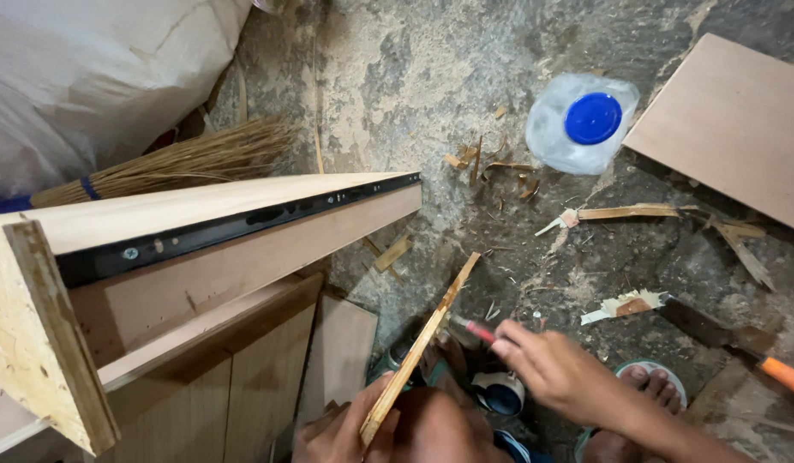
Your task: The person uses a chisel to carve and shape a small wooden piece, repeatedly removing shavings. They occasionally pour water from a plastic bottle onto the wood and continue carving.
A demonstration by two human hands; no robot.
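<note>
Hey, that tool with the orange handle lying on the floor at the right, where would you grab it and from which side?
Probably by the orange handle, coming from the right and above. It points toward the right edge with nothing lying on it, while the dark blade end runs left among the wood scraps near the foot. The right hand, now holding a red-tipped tool, is nearest.

This is a rough carpentry workshop, worked at floor level. The grey concrete floor (414, 77) is dusted with pale sawdust and strewn with splintered wood offcuts (624, 212). A pale wooden drawer box with a black metal slide rail (242, 221) stands beside flat brown plywood sheets (735, 120), and a bundled straw broom (182, 163) lies by (bare feet, too).
</note>
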